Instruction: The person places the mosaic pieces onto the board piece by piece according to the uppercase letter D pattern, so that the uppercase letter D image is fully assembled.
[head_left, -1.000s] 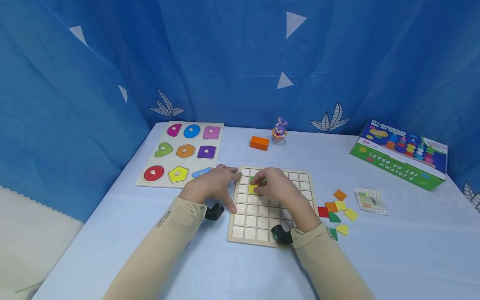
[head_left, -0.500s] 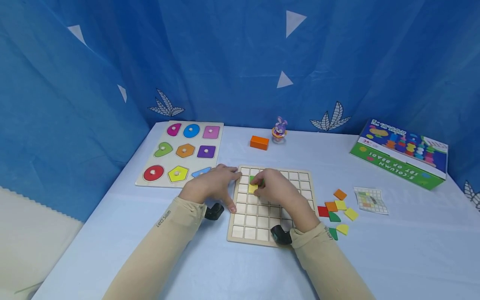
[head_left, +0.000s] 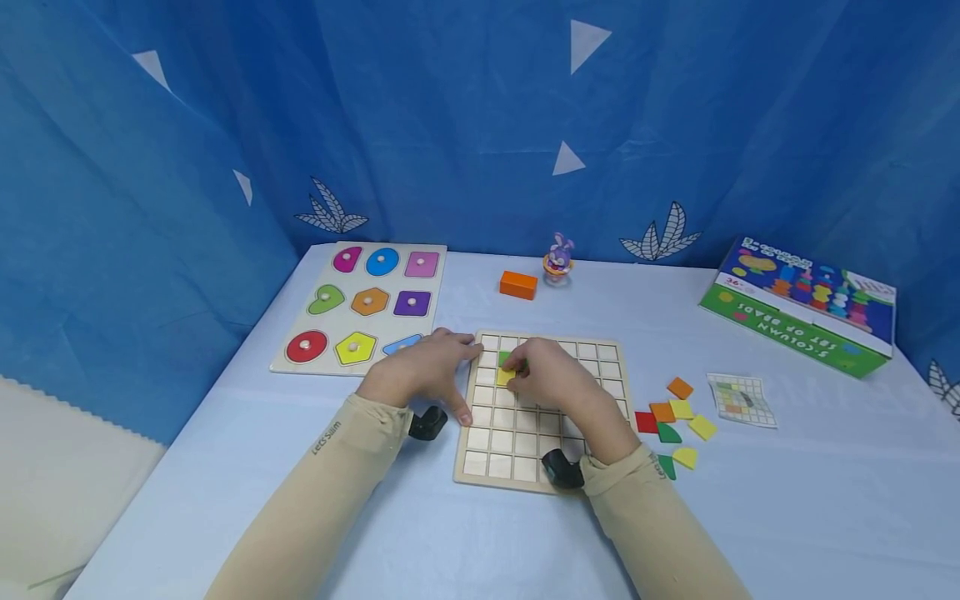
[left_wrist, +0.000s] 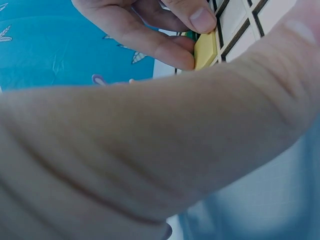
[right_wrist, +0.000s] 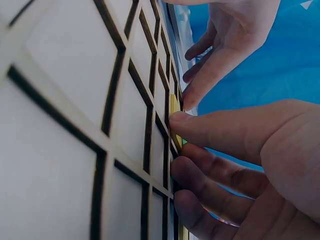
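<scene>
A wooden grid board (head_left: 500,440) lies on the table before me. My left hand (head_left: 422,372) rests along its left edge, fingers extended at the upper part and thumb lower down. Over the board's upper left, my right hand (head_left: 553,375) pinches a yellow square tile (head_left: 505,377) between thumb and forefinger. The tile sits at a grid cell, and its slanted face shows in the left wrist view. Just above it is a green tile (head_left: 504,357), partly covered by the fingers. The right wrist view has the thumb (right_wrist: 200,125) on the yellow tile's edge.
Loose red, orange, yellow and green tiles (head_left: 681,409) lie right of the board, beside a printed grid card (head_left: 741,400). A shape puzzle (head_left: 442,321) stands behind left. Farther back are an orange block (head_left: 518,285), a rabbit figure (head_left: 558,260) and a toy box (head_left: 802,304).
Both hands stay in place. The right fingers shift only very slightly at the yellow tile; the board and loose tiles have not moved.
</scene>
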